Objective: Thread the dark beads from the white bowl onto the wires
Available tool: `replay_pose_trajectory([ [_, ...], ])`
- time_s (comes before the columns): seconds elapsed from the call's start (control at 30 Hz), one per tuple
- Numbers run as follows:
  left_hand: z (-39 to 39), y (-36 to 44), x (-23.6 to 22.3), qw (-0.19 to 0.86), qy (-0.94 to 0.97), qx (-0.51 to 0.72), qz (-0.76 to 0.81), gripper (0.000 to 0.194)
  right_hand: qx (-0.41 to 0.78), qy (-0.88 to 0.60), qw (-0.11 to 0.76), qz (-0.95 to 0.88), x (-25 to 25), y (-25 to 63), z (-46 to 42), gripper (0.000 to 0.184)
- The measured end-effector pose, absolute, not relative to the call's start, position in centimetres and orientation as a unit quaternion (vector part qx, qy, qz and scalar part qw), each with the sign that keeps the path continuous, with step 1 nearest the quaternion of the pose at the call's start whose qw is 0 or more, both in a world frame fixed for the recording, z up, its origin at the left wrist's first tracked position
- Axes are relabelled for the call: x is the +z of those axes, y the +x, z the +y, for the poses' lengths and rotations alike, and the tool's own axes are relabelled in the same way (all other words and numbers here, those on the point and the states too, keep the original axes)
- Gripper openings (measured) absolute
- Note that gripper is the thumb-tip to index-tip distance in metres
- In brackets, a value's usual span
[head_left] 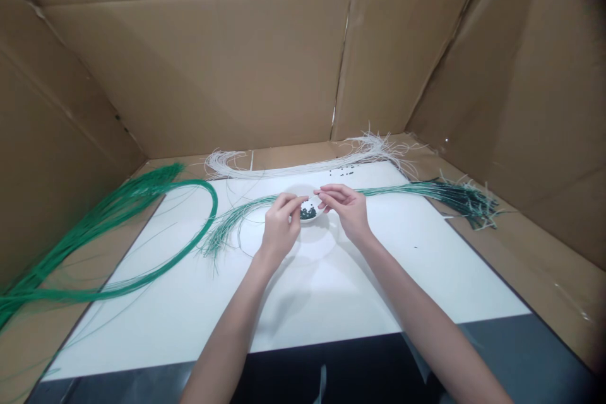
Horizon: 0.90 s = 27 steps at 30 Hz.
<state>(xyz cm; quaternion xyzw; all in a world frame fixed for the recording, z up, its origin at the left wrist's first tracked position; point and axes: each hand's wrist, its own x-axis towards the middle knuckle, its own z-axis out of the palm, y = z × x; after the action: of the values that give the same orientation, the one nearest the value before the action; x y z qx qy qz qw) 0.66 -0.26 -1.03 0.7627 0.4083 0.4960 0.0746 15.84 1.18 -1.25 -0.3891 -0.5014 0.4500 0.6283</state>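
Observation:
A small white bowl (310,219) stands on the white sheet, with many small dark green, bead-like pieces (308,210) lying in it. Over its left rim my left hand (283,218) is closed in a pinch, thumb and forefinger together. From the other side my right hand (348,205) pinches too, its fingertips close to those of the left. Something thin and pale seems to lie between the fingertips, too small to make out. Just behind both hands runs a bundle of thin green strands (392,189), partly hidden by them and by the bowl.
A large looped bundle of green strands (123,202) lies on the left. White strands (293,170) stretch across the back. Several loose dark pieces (348,172) are scattered on the white sheet (426,278). Cardboard walls (279,69) enclose the back and sides.

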Motion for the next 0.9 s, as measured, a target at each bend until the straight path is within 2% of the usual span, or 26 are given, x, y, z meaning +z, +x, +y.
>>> replay_pose_trajectory([
  [0.9, -0.25, 0.68, -1.17, 0.065, 0.759, 0.507, 0.403, 0.025, 0.461, -0.391, 0.616, -0.505, -1.14, 16.06, 1.34, 0.025],
])
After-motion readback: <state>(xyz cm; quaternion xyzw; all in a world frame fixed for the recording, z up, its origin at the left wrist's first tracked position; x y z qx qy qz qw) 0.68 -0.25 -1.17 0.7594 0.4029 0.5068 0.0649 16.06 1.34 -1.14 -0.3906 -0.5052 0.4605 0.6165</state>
